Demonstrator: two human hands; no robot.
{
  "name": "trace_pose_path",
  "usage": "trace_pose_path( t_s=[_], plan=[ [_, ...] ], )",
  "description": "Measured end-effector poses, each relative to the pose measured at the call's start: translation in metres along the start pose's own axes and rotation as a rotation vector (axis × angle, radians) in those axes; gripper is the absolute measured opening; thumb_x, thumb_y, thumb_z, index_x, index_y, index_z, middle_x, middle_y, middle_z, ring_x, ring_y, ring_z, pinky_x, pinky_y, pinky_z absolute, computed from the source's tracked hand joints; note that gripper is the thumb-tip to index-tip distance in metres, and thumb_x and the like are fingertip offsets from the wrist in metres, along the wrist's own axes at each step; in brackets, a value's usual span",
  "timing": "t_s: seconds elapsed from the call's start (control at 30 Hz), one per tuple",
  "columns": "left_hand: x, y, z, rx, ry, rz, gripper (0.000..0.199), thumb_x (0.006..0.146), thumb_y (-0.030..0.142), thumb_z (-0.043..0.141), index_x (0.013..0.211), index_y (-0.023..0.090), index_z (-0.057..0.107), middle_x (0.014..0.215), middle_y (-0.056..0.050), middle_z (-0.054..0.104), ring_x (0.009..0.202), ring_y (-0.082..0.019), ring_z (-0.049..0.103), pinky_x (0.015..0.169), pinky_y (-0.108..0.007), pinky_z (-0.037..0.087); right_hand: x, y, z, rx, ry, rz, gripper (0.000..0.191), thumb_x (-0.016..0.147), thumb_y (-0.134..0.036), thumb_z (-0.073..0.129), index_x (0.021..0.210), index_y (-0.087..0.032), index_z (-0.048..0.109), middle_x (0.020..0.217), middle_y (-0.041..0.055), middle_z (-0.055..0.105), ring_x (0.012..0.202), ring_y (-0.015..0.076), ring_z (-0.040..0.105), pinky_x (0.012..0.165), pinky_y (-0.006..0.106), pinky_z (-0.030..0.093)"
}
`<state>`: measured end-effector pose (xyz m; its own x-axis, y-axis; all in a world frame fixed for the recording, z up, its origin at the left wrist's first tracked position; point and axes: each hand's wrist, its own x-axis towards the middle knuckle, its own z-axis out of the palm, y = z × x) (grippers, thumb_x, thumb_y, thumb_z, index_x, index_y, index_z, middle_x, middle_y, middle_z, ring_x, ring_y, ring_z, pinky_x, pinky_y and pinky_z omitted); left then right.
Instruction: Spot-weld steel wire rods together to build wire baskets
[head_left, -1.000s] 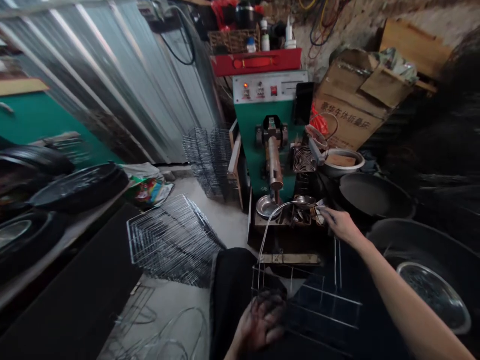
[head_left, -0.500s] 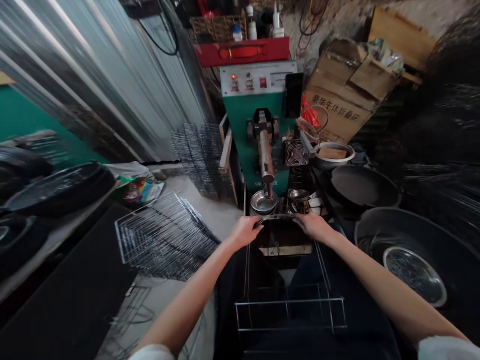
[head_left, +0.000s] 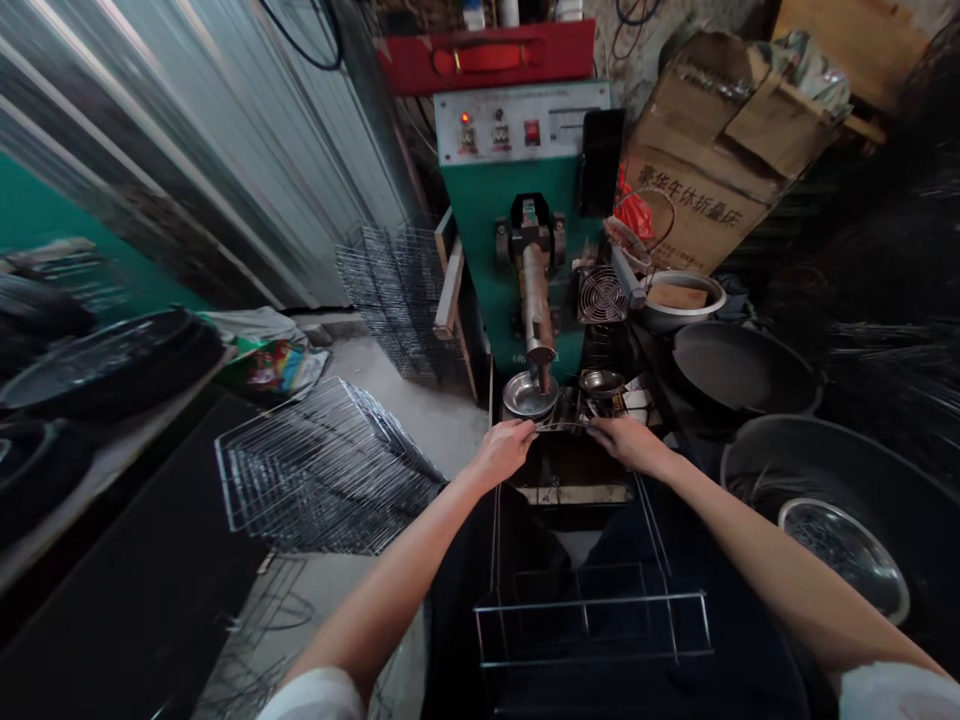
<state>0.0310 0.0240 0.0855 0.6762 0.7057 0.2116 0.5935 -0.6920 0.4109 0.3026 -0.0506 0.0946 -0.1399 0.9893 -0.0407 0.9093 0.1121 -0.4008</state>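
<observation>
Stacked wire racks (head_left: 326,470) lie on the concrete floor (head_left: 442,420) at left. The left hand (head_left: 501,452) and right hand (head_left: 628,445) both grip the top edge of a wire rack (head_left: 562,427), which hangs over the person's lap, just below a steel bowl (head_left: 530,396) beneath the green machine (head_left: 480,240); a black wok (head_left: 742,368) sits farther right.

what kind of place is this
Probably a small metalworking workshop: a green machine with a control panel stands beside corrugated metal sheeting, stacks of wire racks sit nearby, and a wire frame is held by the left hand and right hand.
</observation>
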Motion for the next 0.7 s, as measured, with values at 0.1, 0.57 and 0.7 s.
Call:
trace_pose_path(
  t_s=[0.1,0.57,0.7],
  plan=[
    [0.009,-0.007,-0.007,-0.01,0.015,0.027,0.023,0.1,0.021,0.052,0.085,0.019,0.069,0.078,-0.005,0.067,0.07,-0.018,0.063,0.066,-0.026,0.042,0.012,0.0,-0.007,0.01,-0.008,-0.027,0.028,0.105,-0.036,0.049,0.106,-0.027,0.075,0.093,0.0065,0.077,0.085,0.0224,0.071,0.076,0.027,0.047],
    [0.026,-0.02,-0.039,0.001,0.093,0.073,0.023,0.1,0.02,0.051,0.085,0.018,0.068,0.074,-0.004,0.065,0.066,-0.017,0.061,0.064,-0.025,0.04,0.051,-0.008,-0.035,-0.015,-0.015,-0.178,0.032,0.107,-0.037,0.045,0.094,-0.021,0.069,0.085,0.007,0.071,0.079,0.0194,0.062,0.073,0.026,0.04],
    [0.029,-0.022,-0.041,0.018,0.095,0.077,0.023,0.099,0.019,0.052,0.082,0.018,0.067,0.073,-0.004,0.064,0.066,-0.017,0.061,0.063,-0.025,0.039,0.054,-0.012,-0.038,-0.033,-0.008,-0.164,0.029,0.106,-0.035,0.047,0.095,-0.022,0.07,0.087,0.0067,0.071,0.079,0.019,0.061,0.072,0.026,0.039]
  ],
)
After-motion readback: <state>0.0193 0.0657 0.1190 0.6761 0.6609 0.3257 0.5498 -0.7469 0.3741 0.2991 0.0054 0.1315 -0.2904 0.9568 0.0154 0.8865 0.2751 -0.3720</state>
